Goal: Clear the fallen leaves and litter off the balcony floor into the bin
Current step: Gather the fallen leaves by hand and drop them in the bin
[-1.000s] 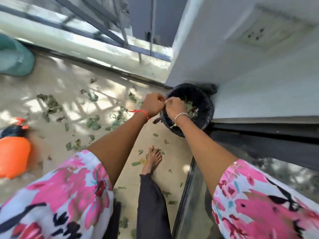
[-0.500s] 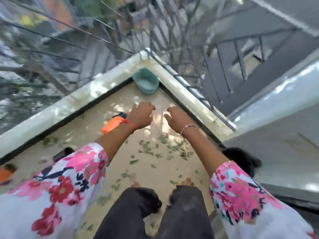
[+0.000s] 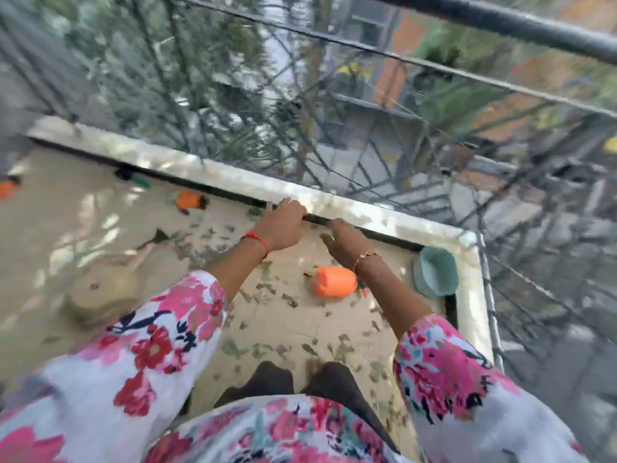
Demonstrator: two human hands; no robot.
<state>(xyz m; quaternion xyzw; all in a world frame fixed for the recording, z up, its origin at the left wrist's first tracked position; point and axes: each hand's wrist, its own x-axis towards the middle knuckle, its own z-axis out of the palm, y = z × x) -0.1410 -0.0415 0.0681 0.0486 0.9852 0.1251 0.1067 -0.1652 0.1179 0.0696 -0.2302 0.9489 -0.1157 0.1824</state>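
Leaves (image 3: 288,300) lie scattered over the tan balcony floor (image 3: 66,222). They are thickest in a band from below the hands down to the person's dark-trousered knees (image 3: 267,379) at bottom centre. More lie left of the left wrist and along the right side near the corner. All are loose on the floor; none can be seen in either hand.

Left hand (image 3: 283,225): reached forward, knuckles up, fingers curled under into a loose fist. The palm is hidden, so I cannot tell whether it holds anything. A red thread (image 3: 260,238) is round the wrist. In the frame the hand overlaps the dark strip at the foot of the pale parapet (image 3: 367,212). Contact with it cannot be judged.

Right hand (image 3: 347,242): just beside the left, apart from it. Fingers are extended forward and relaxed, palm down, gripping nothing visible. A thin bracelet (image 3: 365,257) is on the wrist.

Other items:
- An orange container (image 3: 334,281) lies on its side on the floor among the leaves. In the frame it sits between the two forearms, close to the right wrist.
- A teal tub (image 3: 434,275) sits in the corner where the parapet turns.
- A smaller orange object (image 3: 188,199) lies against the parapet to the left.
- A round tan object (image 3: 103,292) is on the floor at left, partly behind the floral sleeve (image 3: 150,345).

A dark metal railing (image 3: 500,18) rises beyond the parapet. The frame is motion-blurred, so fine detail is unreliable.
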